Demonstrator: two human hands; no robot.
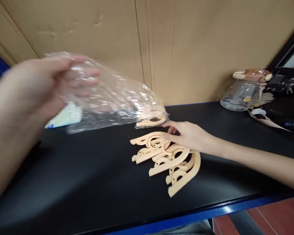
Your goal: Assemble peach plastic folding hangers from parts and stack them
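Observation:
A clear plastic bag (112, 98) stretches from my left hand down to the table. My left hand (61, 76), blurred, grips its raised end, with fingers partly seen through the film. At the bag's low right end lies a beige folding hanger (152, 122), inside the film. My right hand (186, 132) has curled fingers at that corner of the bag, its fingertips against the film. Below and partly under this hand, several beige folding hangers (170, 163) lie folded in an overlapping pile.
The black table top (88, 186) has a blue front edge. Cardboard (198, 49) stands upright along the back. A clear bottle with a brown lid (243, 89) is at the back right, beside a black bag (284, 107). A pale packet (65, 116) sits behind my left hand.

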